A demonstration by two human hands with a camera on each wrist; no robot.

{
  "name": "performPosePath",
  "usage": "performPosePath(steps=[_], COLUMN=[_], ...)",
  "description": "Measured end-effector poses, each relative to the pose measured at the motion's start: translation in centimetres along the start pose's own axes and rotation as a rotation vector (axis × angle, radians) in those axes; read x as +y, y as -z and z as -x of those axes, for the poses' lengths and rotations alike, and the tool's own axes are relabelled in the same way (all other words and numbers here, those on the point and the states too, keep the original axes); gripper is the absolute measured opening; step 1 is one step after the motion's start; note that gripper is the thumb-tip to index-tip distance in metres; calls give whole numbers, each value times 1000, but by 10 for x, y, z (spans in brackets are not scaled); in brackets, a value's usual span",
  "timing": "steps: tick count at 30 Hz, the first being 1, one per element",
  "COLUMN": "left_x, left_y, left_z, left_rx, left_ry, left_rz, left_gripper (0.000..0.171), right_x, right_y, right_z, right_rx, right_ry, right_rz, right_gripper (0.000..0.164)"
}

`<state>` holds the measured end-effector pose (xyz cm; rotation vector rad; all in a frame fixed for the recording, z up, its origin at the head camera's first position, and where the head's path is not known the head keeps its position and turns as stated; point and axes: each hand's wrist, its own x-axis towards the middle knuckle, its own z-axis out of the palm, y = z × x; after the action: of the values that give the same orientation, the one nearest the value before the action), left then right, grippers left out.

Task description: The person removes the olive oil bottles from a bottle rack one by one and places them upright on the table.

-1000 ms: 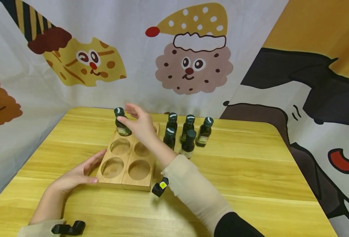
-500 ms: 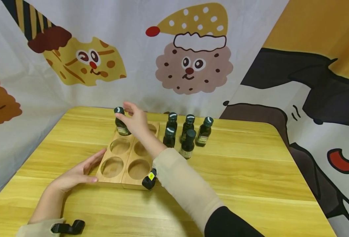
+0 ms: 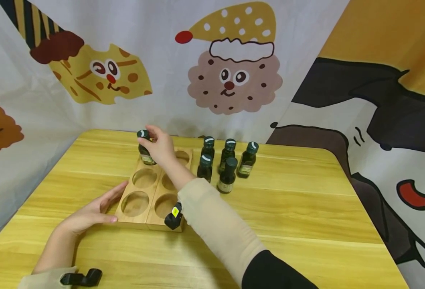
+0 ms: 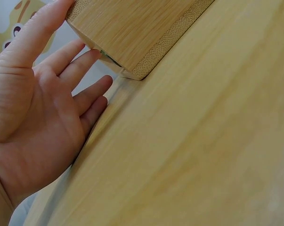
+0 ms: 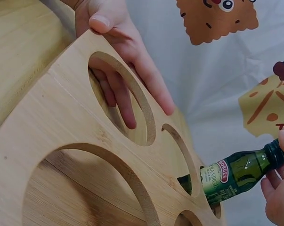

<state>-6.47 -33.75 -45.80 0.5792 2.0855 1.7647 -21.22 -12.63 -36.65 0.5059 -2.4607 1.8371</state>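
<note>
A wooden bottle rack (image 3: 147, 195) with round holes in two rows lies on the table. A small dark-green olive oil bottle (image 3: 146, 156) with a dark cap stands in the far left hole; its label shows in the right wrist view (image 5: 217, 181). My right hand (image 3: 160, 149) pinches this bottle at its cap between thumb and fingers. At the rack's near left corner, my left hand (image 3: 90, 212) rests with thumb on the front and fingers extended along the side. In the left wrist view, that hand's (image 4: 43, 113) fingers are relaxed and nearly straight.
Several similar bottles stand right of the rack, among them a front one (image 3: 227, 176) and a rightmost one (image 3: 247, 160). The wooden table (image 3: 288, 216) meets a printed cloth (image 3: 154, 108) at its far edge. My right forearm crosses over the rack's right side.
My right hand has shifted left and closed in on the bottle's cap, from fingers spread beside it to a pinch. The left hand, rack and bottles keep their places.
</note>
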Motion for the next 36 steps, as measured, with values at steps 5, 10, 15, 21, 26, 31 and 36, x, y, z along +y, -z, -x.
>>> performPosePath(steps=[5,10,15,21,26,31,36], left_x=[0,1,2,1,1,1,1], left_y=[0,0,-1,-1,-1,-1,-1], left_z=[0,0,1,0,0,0,1], left_rx=[6,12,11,7,9,12,15], left_ry=[-2,-2,4,-1,0,8,2], left_rz=[2,-10,-10,-5,-10,-2,-15], left_gripper=[91,91,91,91,92,92,92], right_x=[2,3,5,7,8,2,-9], right_y=[-4,-5,-5,-5,-4,-1,3], right_z=[-1,1,4,8,11,12,11], right_rx=[16,25,27,22,28,30,36], right_ry=[-34,-49,-20,12,32,104,182], right_rz=[-12,-35,-44,-54,-70,-58,-26], right_gripper=[44,41,36,32,35,34,32])
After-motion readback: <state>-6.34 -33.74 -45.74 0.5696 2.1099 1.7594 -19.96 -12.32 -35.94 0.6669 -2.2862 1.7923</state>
